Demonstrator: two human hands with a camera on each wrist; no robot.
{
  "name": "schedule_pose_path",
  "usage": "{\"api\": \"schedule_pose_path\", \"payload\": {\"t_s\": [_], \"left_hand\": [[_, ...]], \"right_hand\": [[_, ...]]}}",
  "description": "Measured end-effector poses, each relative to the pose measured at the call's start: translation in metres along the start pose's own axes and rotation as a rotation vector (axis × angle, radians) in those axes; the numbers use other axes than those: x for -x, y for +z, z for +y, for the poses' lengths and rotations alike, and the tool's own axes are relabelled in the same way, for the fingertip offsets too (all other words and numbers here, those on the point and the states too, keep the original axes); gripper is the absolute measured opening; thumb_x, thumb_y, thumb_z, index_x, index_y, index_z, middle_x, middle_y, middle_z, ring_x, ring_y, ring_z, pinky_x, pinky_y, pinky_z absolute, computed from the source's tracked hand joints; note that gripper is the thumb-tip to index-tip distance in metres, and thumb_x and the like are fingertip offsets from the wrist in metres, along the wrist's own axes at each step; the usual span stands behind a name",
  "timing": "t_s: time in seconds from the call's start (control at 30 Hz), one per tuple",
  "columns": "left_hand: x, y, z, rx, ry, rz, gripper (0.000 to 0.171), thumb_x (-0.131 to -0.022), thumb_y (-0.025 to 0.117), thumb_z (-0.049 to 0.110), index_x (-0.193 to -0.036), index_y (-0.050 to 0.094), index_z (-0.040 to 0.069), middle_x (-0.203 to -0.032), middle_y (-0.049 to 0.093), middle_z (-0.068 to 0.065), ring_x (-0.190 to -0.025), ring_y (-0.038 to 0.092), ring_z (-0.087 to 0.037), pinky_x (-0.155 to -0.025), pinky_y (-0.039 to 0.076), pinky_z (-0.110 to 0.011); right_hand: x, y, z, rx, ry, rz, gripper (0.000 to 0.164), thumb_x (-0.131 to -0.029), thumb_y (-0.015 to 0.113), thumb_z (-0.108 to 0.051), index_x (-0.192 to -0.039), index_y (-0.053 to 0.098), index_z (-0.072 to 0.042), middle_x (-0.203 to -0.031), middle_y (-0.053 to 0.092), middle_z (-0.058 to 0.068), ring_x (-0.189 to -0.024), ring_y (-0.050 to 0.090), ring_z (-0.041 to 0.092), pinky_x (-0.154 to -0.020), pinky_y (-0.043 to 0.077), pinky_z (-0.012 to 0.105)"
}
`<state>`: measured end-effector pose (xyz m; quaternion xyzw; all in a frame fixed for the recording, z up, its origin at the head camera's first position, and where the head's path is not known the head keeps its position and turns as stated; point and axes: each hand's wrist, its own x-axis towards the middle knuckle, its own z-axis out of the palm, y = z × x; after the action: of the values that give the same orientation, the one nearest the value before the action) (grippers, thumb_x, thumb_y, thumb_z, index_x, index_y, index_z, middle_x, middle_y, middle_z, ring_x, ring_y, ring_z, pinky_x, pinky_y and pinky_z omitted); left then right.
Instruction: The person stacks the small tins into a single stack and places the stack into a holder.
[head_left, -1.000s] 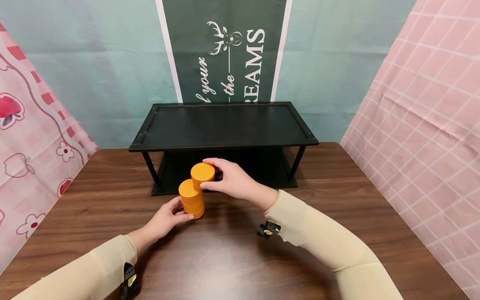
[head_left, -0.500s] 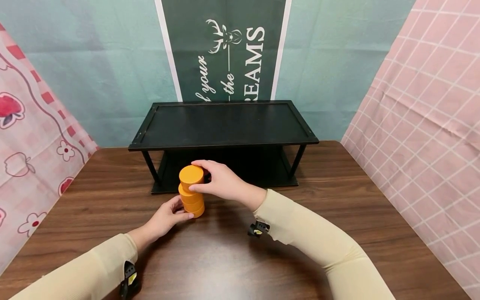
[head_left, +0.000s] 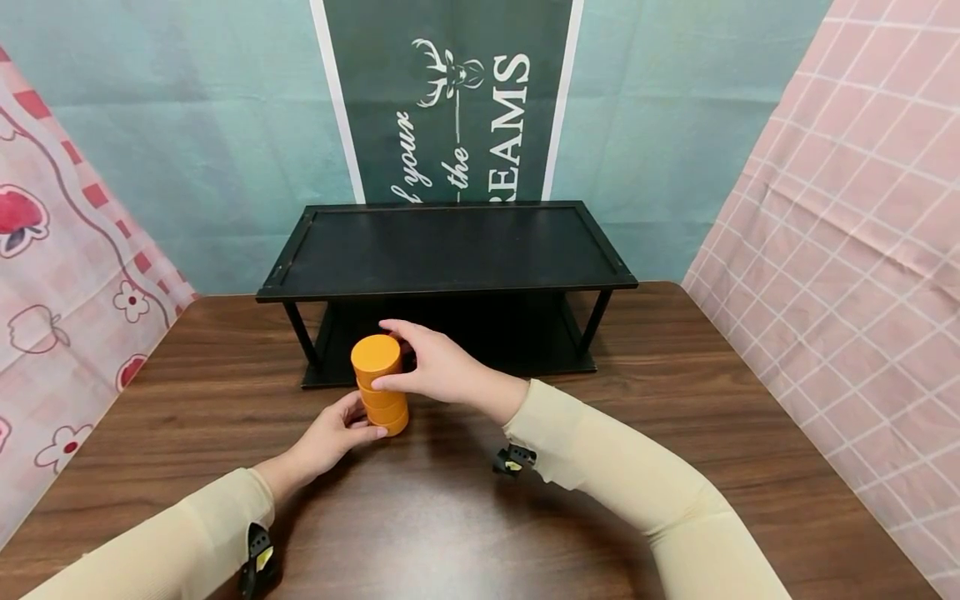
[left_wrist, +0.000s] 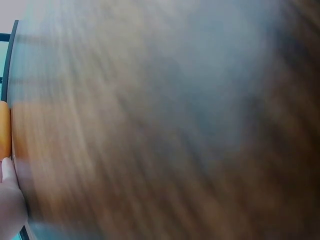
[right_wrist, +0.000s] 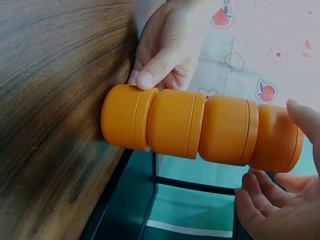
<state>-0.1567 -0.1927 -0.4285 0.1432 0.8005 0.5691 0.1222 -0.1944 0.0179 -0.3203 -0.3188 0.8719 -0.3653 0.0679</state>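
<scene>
Several matching round orange jars with lids stand in one upright, slightly uneven stack on the table. At its foot, my left hand holds the bottom jar, thumb on the near side and fingers behind. The top jar rests on the jar below, set a little to the left. Around it my right hand is spread, the thumb beside the near side and the index finger off the far rim. The right wrist view shows these fingers loosened beside the top jar. In the left wrist view, only a sliver of orange jar shows.
Behind the stack stands a black two-tier rack, its lower shelf close to the jars. The brown wooden table extends to both sides and the front. Pink patterned cloths hang left and right, with a green curtain at the back.
My right hand has brought the top jar left and down onto the stack, and its fingers have since spread. My left hand has stayed at the bottom jar.
</scene>
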Motion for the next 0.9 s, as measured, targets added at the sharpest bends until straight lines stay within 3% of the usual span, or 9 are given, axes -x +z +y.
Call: {"api": "schedule_pose_path", "payload": {"t_s": [0.2, 0.37, 0.53, 0.73, 0.9], "left_hand": [[-0.004, -0.001, -0.001, 0.016, 0.032, -0.027, 0.059, -0.083, 0.071, 0.012, -0.132, 0.042, -0.005, -0.126, 0.052, -0.023, -0.117, 0.049, -0.034, -0.097, 0.042, -0.040], [-0.004, -0.008, 0.003, 0.003, 0.054, -0.063, 0.057, -0.083, 0.070, 0.010, -0.131, 0.043, -0.007, -0.126, 0.053, -0.023, -0.116, 0.049, -0.034, -0.098, 0.040, -0.046], [-0.004, -0.012, 0.006, -0.018, 0.054, -0.073, 0.057, -0.084, 0.069, 0.010, -0.131, 0.043, -0.008, -0.128, 0.050, -0.024, -0.118, 0.049, -0.036, -0.097, 0.040, -0.047], [-0.006, -0.010, 0.006, -0.032, 0.054, -0.074, 0.056, -0.084, 0.070, 0.014, -0.130, 0.046, -0.007, -0.128, 0.051, -0.022, -0.117, 0.050, -0.035, -0.096, 0.043, -0.043], [-0.007, -0.008, 0.009, -0.034, 0.052, -0.066, 0.054, -0.084, 0.070, 0.014, -0.128, 0.049, -0.006, -0.127, 0.053, -0.021, -0.117, 0.050, -0.035, -0.097, 0.042, -0.045]], "right_hand": [[0.008, 0.008, 0.026, -0.069, 0.133, -0.081, 0.094, -0.076, 0.077, -0.036, -0.147, 0.022, -0.010, -0.133, 0.049, 0.005, -0.115, 0.052, 0.017, -0.093, 0.045, 0.030], [0.009, 0.026, 0.049, -0.107, 0.200, -0.205, 0.085, -0.078, 0.076, -0.027, -0.144, 0.028, -0.005, -0.132, 0.050, 0.010, -0.113, 0.054, 0.022, -0.092, 0.045, 0.030], [0.005, 0.042, 0.053, -0.119, 0.185, -0.248, 0.071, -0.079, 0.076, -0.019, -0.137, 0.039, -0.004, -0.127, 0.053, 0.010, -0.108, 0.056, 0.020, -0.089, 0.046, 0.025], [0.003, 0.054, 0.052, -0.050, 0.120, -0.214, 0.055, -0.078, 0.077, -0.016, -0.125, 0.049, -0.006, -0.115, 0.060, 0.006, -0.097, 0.059, 0.012, -0.083, 0.047, 0.019], [0.003, 0.054, 0.054, -0.051, 0.115, -0.191, 0.054, -0.079, 0.076, -0.016, -0.125, 0.050, -0.007, -0.116, 0.060, 0.005, -0.097, 0.058, 0.009, -0.082, 0.047, 0.018]]}}
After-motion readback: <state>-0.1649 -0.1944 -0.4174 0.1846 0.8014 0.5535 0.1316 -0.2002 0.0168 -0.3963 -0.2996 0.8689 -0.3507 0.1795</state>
